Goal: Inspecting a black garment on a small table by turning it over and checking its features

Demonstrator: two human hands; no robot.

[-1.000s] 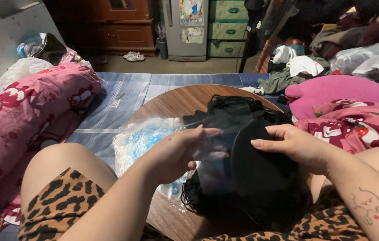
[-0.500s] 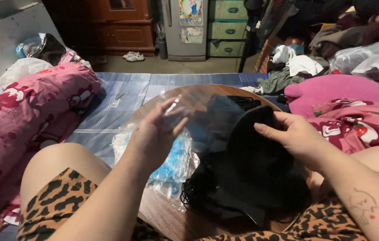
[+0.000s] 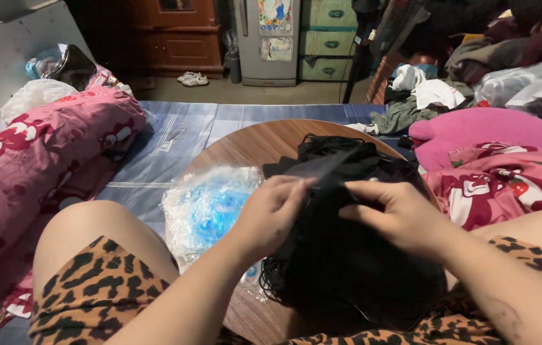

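Both hands, left hand (image 3: 271,214) and right hand (image 3: 398,214), pinching thin black sheet (image 3: 322,167) over black pile (image 3: 347,255) on round wooden bench (image 3: 252,144); clear plastic bag (image 3: 204,204) left.

A lived-in home bedroom: a blue striped floor mattress (image 3: 175,137), a pink cartoon-print bolster pillow (image 3: 35,153), a dark wooden cabinet (image 3: 169,38), green plastic drawers (image 3: 328,38), heaped clothes (image 3: 513,45) and white sneakers (image 3: 192,78).

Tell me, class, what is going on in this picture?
A person sits with a round wooden table over their lap. The left hand and the right hand both pinch a thin dark piece at the top of a pile of black items on the table. A clear plastic bag with blue contents lies to the left of the pile. Pink bedding lies beside the person.
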